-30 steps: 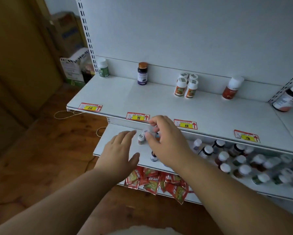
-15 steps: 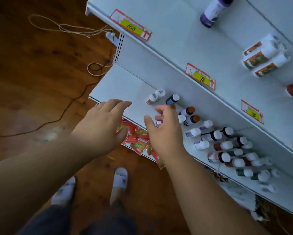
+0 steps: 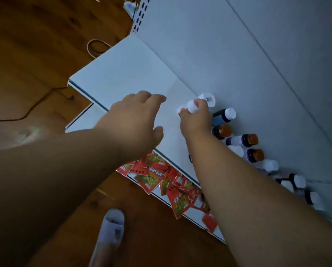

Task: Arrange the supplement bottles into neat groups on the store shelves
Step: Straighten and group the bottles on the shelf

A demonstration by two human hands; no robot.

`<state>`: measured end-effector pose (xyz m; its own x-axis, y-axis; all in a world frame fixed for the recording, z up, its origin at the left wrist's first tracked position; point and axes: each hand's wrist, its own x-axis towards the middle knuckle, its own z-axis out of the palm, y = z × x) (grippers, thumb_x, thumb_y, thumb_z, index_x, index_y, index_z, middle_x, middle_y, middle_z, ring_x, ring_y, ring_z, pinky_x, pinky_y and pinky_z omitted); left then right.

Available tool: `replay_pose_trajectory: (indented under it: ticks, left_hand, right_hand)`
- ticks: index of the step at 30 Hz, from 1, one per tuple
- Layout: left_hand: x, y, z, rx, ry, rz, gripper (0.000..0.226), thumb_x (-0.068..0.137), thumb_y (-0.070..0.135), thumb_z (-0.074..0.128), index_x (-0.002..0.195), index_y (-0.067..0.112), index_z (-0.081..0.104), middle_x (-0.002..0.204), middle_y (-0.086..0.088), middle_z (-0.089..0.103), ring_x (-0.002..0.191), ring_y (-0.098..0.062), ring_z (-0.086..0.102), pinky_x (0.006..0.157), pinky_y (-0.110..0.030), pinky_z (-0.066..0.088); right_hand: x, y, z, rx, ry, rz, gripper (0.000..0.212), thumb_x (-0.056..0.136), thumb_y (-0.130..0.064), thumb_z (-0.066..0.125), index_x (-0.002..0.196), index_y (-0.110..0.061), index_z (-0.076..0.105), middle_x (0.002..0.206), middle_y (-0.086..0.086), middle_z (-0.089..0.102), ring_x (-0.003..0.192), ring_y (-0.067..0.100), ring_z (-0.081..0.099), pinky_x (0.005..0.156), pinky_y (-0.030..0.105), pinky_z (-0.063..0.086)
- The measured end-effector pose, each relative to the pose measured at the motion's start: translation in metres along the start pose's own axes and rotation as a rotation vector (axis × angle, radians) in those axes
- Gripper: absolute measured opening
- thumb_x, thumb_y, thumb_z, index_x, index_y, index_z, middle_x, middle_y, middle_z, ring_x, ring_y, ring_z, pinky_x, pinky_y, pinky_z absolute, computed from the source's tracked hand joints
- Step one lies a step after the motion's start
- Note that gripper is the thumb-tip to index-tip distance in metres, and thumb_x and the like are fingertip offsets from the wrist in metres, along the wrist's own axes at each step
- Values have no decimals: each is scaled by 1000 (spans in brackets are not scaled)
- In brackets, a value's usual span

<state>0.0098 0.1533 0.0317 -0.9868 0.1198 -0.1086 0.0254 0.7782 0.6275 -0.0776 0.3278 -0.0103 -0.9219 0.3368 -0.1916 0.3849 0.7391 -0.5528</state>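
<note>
While the camera is looking steeply down, the right hand (image 3: 196, 120) is curling its fingers round a small white-capped bottle (image 3: 191, 106) on the white shelf (image 3: 134, 74), so this grip is closing on the bottle. A strip of orange label is showing at the bottle's lower end by the fingertips; no writing on it can be read. The bottle is standing with its long axis upright, its white cap pointing up toward the camera.

Just beyond the right hand, against the shelf's back panel (image 3: 238, 54), a second white-capped bottle (image 3: 207, 98) is standing; a square mark is showing on its cap, too blurred to read. Running away from the right hand along the back panel, a dark blue bottle with a white cap (image 3: 223, 116) is standing nearest, then three dark bottles with orange caps (image 3: 246, 140), then more white-capped bottles (image 3: 296, 182) that are blurring toward the frame edge. Their labels cannot be read.

The left hand (image 3: 134, 120) is hovering over the bare part of the shelf, beside the right hand, its fingers loosely spread and holding nothing, so that grip is open.

Below the shelf's front edge, red sachets (image 3: 161, 178) with green pictures are lying in a loose heap on a lower shelf; white characters are showing on them but are too small to make out.
</note>
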Motion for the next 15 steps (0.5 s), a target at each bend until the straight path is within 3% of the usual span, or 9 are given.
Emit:
replay_pose_trajectory:
  ticks: [6,15]
  left_hand:
    - [10,-16,26,-19,-21,-8,64,94,41,53,149,29,24,147,0,39,131,-23,41,103,-41,42]
    - [8,-22,20,-21,-45,6,66,93,42,55,149,30,24,147,0,40,131,-23,42,105,-41,42]
  right_hand:
    - [21,7,16,-18,181,-4,20,97,-22,58,113,-18,47,121,5,46,86,20,52,73,30,44]
    - [16,8,11,89,221,-5,28,95,-21,60,118,-13,47,128,4,55,104,26,62,79,29,48]
